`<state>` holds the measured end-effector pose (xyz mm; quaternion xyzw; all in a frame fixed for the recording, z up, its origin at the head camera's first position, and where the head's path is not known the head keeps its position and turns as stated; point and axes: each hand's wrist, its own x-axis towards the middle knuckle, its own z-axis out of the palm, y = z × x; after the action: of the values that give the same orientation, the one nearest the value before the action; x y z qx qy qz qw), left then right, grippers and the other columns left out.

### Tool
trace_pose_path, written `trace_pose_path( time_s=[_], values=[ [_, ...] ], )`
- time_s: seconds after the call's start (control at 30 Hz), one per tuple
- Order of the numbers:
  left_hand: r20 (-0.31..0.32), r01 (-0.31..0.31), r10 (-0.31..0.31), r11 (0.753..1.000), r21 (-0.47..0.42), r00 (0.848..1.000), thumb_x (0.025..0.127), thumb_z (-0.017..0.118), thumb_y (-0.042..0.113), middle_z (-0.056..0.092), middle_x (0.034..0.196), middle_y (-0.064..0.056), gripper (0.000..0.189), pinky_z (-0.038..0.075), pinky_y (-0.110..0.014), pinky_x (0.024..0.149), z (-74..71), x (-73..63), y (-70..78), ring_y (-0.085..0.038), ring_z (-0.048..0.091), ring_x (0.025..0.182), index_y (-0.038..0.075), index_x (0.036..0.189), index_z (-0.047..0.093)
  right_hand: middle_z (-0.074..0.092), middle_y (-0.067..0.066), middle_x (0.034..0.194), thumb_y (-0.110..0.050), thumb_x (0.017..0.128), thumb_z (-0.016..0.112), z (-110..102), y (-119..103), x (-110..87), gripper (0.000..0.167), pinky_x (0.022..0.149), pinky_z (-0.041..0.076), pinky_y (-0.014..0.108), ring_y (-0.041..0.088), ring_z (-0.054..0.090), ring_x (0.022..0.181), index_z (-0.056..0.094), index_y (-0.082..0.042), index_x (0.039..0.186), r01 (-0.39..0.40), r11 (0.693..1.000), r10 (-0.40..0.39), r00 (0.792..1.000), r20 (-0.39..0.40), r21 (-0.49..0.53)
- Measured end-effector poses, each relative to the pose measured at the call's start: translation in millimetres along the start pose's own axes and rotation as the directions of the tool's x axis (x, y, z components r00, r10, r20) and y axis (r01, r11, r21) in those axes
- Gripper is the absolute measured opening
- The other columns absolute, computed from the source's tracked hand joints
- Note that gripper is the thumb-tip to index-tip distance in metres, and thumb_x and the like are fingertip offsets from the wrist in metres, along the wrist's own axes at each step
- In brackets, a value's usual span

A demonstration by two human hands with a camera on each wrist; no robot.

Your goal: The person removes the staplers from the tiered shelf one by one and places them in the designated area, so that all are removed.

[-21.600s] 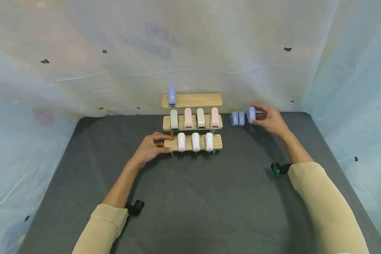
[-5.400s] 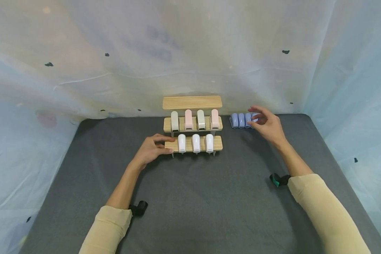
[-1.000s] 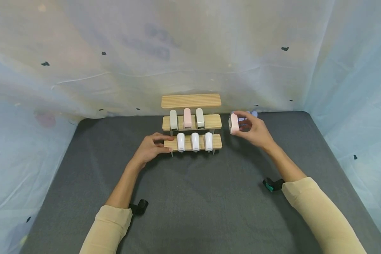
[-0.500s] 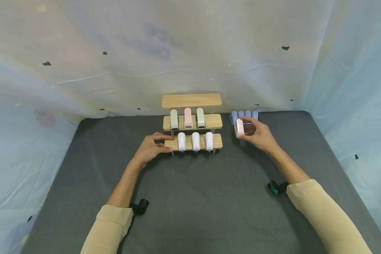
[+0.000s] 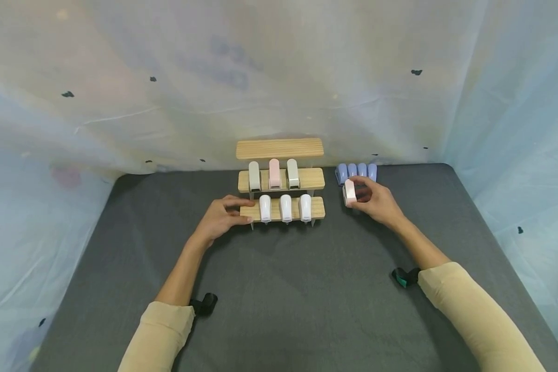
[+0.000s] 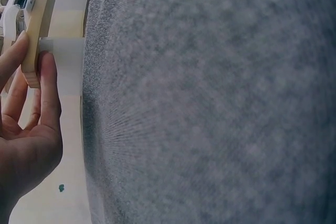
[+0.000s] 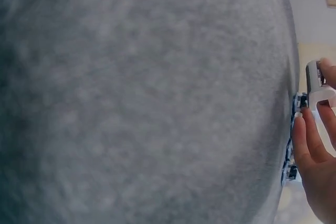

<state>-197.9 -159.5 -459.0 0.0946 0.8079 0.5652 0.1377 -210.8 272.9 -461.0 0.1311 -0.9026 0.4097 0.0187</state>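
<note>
My right hand (image 5: 376, 202) pinches a pink mini stapler (image 5: 349, 193) between thumb and fingers, just in front of a row of blue mini staplers (image 5: 362, 170). In the right wrist view the held stapler (image 7: 316, 85) shows its open, slotted side. My left hand (image 5: 219, 217) grips the left end of the lowest board of a three-tier wooden shelf (image 5: 280, 149); the left wrist view shows fingers on both faces of the board (image 6: 34, 51). On the middle tier stand two pale green staplers (image 5: 254, 176) with a pink one (image 5: 274, 173) between them. Three white staplers (image 5: 285, 208) occupy the lowest tier.
The dark grey tabletop (image 5: 288, 299) spreads in front of the shelf and between the arms. A patterned pale curtain (image 5: 279, 67) hangs close behind the shelf and down both sides. The top tier carries no stapler.
The top tier's blue stapler has joined the blue row. The pink stapler from the middle tier's right end is now in my right hand, lowered in front of that row. My left hand stays put.
</note>
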Motion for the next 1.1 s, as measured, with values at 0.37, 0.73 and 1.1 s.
trace_pose_path(
  time_s=[0.37, 0.73, 1.1],
  values=[
    [0.023, 0.007, -0.006, 1.0, -0.019, 1.0, 0.084, 0.082, 0.017, 0.054, 0.132, -0.011, 0.042, 0.049, -0.048, 0.096, -0.7, -2.2, 7.3, -0.034, 0.056, 0.117, 0.011, 0.125, 0.07, 0.061, 0.017, 0.126, -0.012, 0.082, 0.084, 5.4, 4.9, 4.0, 0.069, 0.086, 0.054, 0.049, 0.033, 0.061, 0.11, 0.051, -0.009, 0.143, -0.016, 0.999, 0.016, 1.0, 0.004, -0.039],
    [0.006, -0.009, 0.009, 1.0, -0.002, 1.0, 0.082, 0.084, 0.02, 0.056, 0.128, -0.007, 0.041, 0.052, -0.045, 0.087, -0.9, 0.1, 1.2, -0.031, 0.06, 0.105, 0.016, 0.121, 0.073, 0.058, 0.015, 0.133, -0.012, 0.081, 0.084, 9.8, 6.9, 5.8, 0.07, 0.084, 0.054, 0.048, 0.032, 0.062, 0.11, 0.052, -0.008, 0.142, -0.016, 0.998, 0.015, 1.0, -0.023, -0.066],
    [0.003, -0.002, 0.002, 1.0, 0.0, 1.0, 0.082, 0.084, 0.02, 0.056, 0.128, -0.007, 0.041, 0.052, -0.045, 0.089, -0.4, 0.0, 0.1, -0.031, 0.06, 0.108, 0.016, 0.121, 0.073, 0.058, 0.017, 0.134, -0.011, 0.082, 0.084, 8.3, 7.1, 3.6, 0.07, 0.087, 0.054, 0.049, 0.032, 0.063, 0.109, 0.051, -0.006, 0.143, -0.018, 0.999, 0.017, 0.999, -0.028, -0.033]
  ],
)
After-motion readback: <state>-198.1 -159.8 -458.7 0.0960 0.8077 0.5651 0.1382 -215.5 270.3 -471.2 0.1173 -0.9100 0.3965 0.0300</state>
